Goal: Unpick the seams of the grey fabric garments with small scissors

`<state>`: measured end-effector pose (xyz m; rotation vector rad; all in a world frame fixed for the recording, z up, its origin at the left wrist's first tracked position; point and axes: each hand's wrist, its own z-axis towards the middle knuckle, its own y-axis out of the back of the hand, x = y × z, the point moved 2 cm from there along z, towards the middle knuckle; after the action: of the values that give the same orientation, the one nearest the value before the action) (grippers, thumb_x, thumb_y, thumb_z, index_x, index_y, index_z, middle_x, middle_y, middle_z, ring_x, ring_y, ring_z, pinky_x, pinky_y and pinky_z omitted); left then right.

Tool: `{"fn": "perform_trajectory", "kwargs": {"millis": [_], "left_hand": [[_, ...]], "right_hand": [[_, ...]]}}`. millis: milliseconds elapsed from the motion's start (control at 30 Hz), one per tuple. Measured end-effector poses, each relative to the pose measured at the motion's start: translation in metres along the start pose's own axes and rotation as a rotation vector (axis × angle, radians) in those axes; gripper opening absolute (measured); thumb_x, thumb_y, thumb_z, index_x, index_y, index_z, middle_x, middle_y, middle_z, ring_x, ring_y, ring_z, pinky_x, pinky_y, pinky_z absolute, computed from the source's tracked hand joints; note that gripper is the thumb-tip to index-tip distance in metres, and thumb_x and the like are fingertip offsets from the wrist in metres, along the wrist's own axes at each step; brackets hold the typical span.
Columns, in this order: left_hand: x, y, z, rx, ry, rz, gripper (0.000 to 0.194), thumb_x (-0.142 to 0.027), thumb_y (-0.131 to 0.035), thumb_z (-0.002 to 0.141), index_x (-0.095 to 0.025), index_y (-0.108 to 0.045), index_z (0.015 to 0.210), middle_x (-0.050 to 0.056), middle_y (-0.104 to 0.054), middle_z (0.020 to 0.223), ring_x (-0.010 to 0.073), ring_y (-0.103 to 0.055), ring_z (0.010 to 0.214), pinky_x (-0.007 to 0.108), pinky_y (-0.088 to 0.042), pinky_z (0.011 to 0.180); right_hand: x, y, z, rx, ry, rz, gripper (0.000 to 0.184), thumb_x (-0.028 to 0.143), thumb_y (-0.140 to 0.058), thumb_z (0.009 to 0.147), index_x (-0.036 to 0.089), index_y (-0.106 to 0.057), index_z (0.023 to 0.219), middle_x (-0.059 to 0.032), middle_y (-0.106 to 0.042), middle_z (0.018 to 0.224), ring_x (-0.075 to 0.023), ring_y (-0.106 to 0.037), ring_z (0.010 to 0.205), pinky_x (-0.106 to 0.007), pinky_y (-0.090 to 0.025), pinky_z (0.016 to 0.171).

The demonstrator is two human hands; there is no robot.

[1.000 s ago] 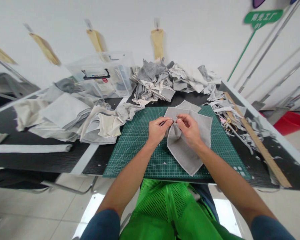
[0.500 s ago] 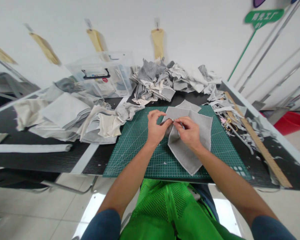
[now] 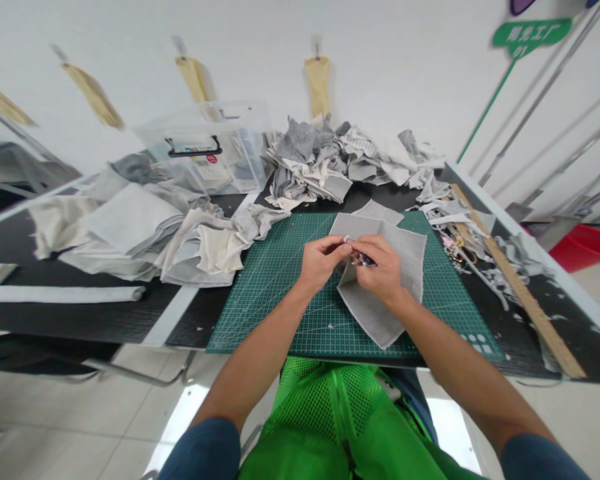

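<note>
Gray cloth [image 3: 404, 257] was spread on green mat [image 3: 270, 287], partly lifted | cloth was held in left hand [image 3: 317, 263], grip pinched closed | small dark tool [image 3: 365, 259] was clasped in right hand [image 3: 384, 270], grip closed | wooden ruler [image 3: 523, 290] was placed right on black surface [image 3: 100, 320]

Over green cutting mat [image 3: 270, 300]: left hand [image 3: 320, 261] pinching grey cloth [image 3: 385, 320]; right hand [image 3: 384, 268] against it, gripping small dark object [image 3: 366, 260]. Left of mat, folded fabrics [image 3: 130, 220]; beyond mat, scrap heap [image 3: 310, 160]; right of mat, wooden ruler [image 3: 523, 293].
</note>
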<state>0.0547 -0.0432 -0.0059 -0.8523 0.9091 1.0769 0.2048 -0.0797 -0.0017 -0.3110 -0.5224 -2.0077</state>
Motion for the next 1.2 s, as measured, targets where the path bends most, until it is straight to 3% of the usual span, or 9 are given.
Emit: {"fn": "perform_trajectory", "kwargs": {"millis": [200, 500, 667, 767, 867, 967, 1033, 1100, 1200], "left_hand": [[0.006, 0.004, 0.002, -0.038, 0.06, -0.062, 0.029, -0.044, -0.078, 0.081, -0.015, -0.078, 0.078, 0.001, -0.07, 0.071, 0.0118, -0.058, 0.063, 0.025, -0.045, 0.062], [0.004, 0.0, 0.003, -0.106, 0.103, -0.082, 0.021, -0.036, -0.078, 0.077, -0.016, -0.073, 0.077, -0.001, -0.064, 0.067, 0.0099, -0.053, 0.059, 0.023, -0.041, 0.057], [0.004, 0.012, 0.012, -0.329, 0.084, -0.089, 0.017, -0.03, -0.066, 0.084, -0.018, -0.06, 0.072, -0.004, -0.05, 0.06, 0.0077, -0.046, 0.051, 0.019, -0.035, 0.047], [0.005, 0.022, 0.018, -0.384, 0.12, -0.047, 0.017, -0.034, -0.063, 0.088, -0.021, -0.057, 0.08, -0.006, -0.048, 0.056, 0.0086, -0.044, 0.043, 0.019, -0.031, 0.039], [0.005, 0.027, 0.02, -0.382, 0.122, -0.05, 0.021, -0.034, -0.067, 0.087, -0.025, -0.06, 0.103, -0.008, -0.053, 0.056, 0.0096, -0.046, 0.039, 0.019, -0.033, 0.037], [0.004, 0.027, 0.02, -0.336, 0.083, -0.125, 0.037, -0.027, -0.07, 0.082, -0.025, -0.061, 0.119, -0.005, -0.063, 0.063, 0.0131, -0.061, 0.049, 0.023, -0.049, 0.047], [0.005, 0.025, 0.02, -0.271, 0.078, -0.161, 0.028, -0.025, -0.07, 0.08, -0.02, -0.067, 0.107, 0.001, -0.07, 0.073, 0.0171, -0.071, 0.065, 0.03, -0.059, 0.062], [0.006, 0.024, 0.02, -0.215, 0.063, -0.168, 0.02, -0.021, -0.071, 0.076, -0.017, -0.069, 0.095, 0.006, -0.075, 0.087, 0.0209, -0.076, 0.084, 0.036, -0.063, 0.079], [0.008, 0.024, 0.021, -0.184, -0.01, -0.115, 0.03, -0.015, -0.069, 0.072, -0.018, -0.069, 0.103, 0.011, -0.076, 0.11, 0.0248, -0.073, 0.11, 0.044, -0.059, 0.099]], "right_hand": [[0.005, 0.002, 0.005, 0.061, -0.054, 0.038, 0.027, 0.017, -0.063, 0.088, 0.028, -0.078, 0.108, -0.0073, -0.072, 0.099, -0.0214, -0.068, 0.09, -0.038, -0.059, 0.079], [0.006, 0.004, 0.008, 0.084, -0.135, 0.055, 0.02, 0.029, -0.061, 0.094, 0.026, -0.078, 0.105, -0.009, -0.072, 0.101, -0.0225, -0.067, 0.092, -0.04, -0.056, 0.082], [-0.019, 0.009, 0.013, 0.081, -0.418, 0.033, 0.027, 0.039, -0.059, 0.094, 0.022, -0.077, 0.104, -0.0075, -0.074, 0.093, -0.0207, -0.064, 0.08, -0.035, -0.052, 0.073], [-0.035, 0.013, 0.015, 0.188, -0.569, 0.056, 0.03, 0.045, -0.059, 0.093, 0.019, -0.075, 0.089, -0.0069, -0.074, 0.086, -0.021, -0.064, 0.078, -0.034, -0.05, 0.072], [-0.035, 0.013, 0.016, 0.348, -0.555, 0.118, 0.037, 0.05, -0.057, 0.094, 0.019, -0.067, 0.075, -0.0049, -0.071, 0.078, -0.0193, -0.061, 0.075, -0.032, -0.046, 0.071], [-0.026, 0.01, 0.016, 0.479, -0.533, 0.158, 0.035, 0.053, -0.06, 0.093, 0.02, -0.066, 0.085, -0.0018, -0.067, 0.074, -0.0169, -0.058, 0.069, -0.031, -0.045, 0.068], [-0.022, 0.006, 0.013, 0.523, -0.526, 0.172, 0.033, 0.053, -0.065, 0.09, 0.02, -0.064, 0.094, -0.002, -0.069, 0.08, -0.0171, -0.06, 0.073, -0.031, -0.047, 0.071], [-0.023, 0.002, 0.009, 0.548, -0.514, 0.157, 0.036, 0.053, -0.069, 0.087, 0.021, -0.062, 0.101, -0.0032, -0.071, 0.088, -0.0182, -0.062, 0.078, -0.033, -0.049, 0.075], [-0.03, 0.0, 0.004, 0.535, -0.51, 0.096, 0.044, 0.053, -0.074, 0.083, 0.02, -0.061, 0.108, -0.0048, -0.071, 0.095, -0.0192, -0.062, 0.081, -0.035, -0.05, 0.077]]}}
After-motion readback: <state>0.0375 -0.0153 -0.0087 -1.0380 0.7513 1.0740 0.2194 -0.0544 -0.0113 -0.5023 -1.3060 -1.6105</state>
